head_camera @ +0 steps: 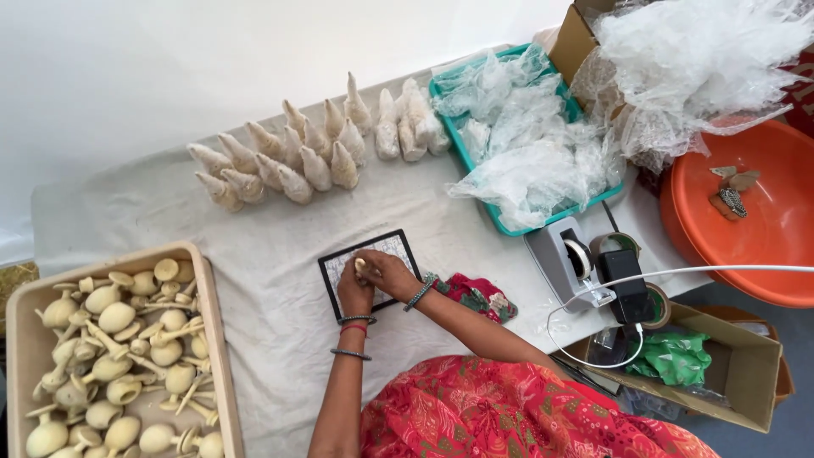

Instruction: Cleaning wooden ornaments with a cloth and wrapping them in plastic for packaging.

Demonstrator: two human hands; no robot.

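Note:
Both my hands meet over a small black-framed tile with a pale patterned face [393,247], lying flat on the cloth-covered table [280,297]. My left hand [354,293] rests on the tile's near edge. My right hand [386,271] is curled over the tile, pinching a small cream piece [360,265] between its fingertips. Bangles circle both wrists.
A beige tray [214,331] of cream clay pots and stems sits at left. Wrapped cone shapes [297,161] line the far side. A teal tray [509,227] holds clear plastic bags, with a tape dispenser [570,265], orange basin [763,212] and cardboard boxes [738,373] to the right.

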